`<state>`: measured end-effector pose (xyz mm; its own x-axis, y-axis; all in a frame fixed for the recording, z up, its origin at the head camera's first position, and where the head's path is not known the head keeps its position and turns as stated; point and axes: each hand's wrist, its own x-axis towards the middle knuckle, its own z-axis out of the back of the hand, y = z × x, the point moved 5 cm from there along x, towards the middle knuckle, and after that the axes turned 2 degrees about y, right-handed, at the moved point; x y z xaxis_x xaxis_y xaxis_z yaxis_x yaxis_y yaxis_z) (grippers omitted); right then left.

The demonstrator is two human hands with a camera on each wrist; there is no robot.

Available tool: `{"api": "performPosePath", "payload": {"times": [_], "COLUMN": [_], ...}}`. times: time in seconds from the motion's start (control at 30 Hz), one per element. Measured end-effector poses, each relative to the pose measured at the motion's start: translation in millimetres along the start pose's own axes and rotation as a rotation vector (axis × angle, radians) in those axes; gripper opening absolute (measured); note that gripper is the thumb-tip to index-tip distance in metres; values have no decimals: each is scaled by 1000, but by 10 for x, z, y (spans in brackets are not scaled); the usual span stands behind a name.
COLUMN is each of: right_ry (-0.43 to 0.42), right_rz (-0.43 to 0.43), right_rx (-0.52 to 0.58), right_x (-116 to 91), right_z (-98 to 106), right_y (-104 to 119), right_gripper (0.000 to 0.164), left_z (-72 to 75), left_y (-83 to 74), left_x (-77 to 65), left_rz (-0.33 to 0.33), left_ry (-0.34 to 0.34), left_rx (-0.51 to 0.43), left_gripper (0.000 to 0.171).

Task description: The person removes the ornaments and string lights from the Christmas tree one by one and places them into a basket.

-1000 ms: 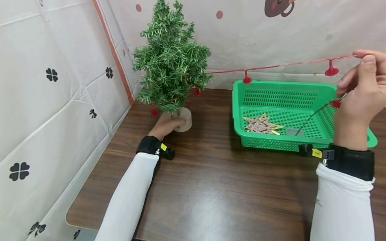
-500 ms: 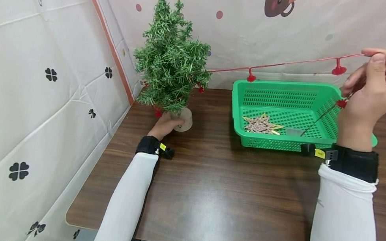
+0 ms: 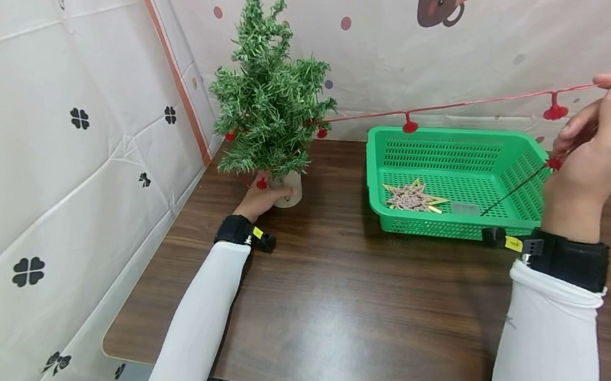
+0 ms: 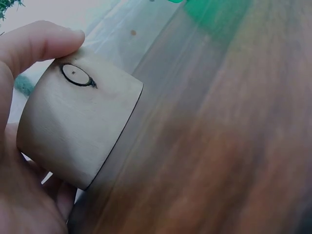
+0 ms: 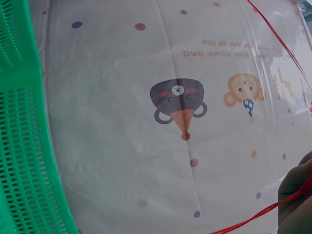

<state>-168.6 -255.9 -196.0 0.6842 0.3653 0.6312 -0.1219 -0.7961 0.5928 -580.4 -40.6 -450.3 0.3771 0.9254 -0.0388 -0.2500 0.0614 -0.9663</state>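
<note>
A small artificial Christmas tree stands at the back left on a pale wooden base. My left hand grips this base; in the left wrist view the thumb lies over the top of the base and fingers curl behind it. A red garland with red flower-shaped pendants runs from the tree, slightly slack, up to my right hand. Thumb and forefinger pinch the cord high above the basket. Red strands also show beside the right fingers in the right wrist view.
A green plastic basket sits at the back right of the brown table. It holds a glittery star and a small clear piece, from which a dark wire rises to the right hand. Printed sheets cover the walls behind and left.
My right hand has moved right and slightly up, drawing the garland along. The tree has turned, and a red pendant at its lower left now hangs in front of the left hand.
</note>
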Motion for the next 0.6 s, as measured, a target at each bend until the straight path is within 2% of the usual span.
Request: {"api": "performPosePath", "payload": {"times": [0.17,0.4,0.6], "right_ry": [11,27,-21], "right_rz": [-7,-12,-4], "right_rx": [-9,-25,-80], "right_x": [3,15,-184], "right_z": [15,58,74], "right_y": [-8,-69,74], "right_gripper": [20,20,22], "left_z": [14,7,54], "left_y": [-6,-57,-38], "left_x": [42,59,81], "left_rz": [-48,-127,-143], "left_ry": [15,60,146], "left_rx": [-10,12,46], "left_gripper": [89,67,67]}}
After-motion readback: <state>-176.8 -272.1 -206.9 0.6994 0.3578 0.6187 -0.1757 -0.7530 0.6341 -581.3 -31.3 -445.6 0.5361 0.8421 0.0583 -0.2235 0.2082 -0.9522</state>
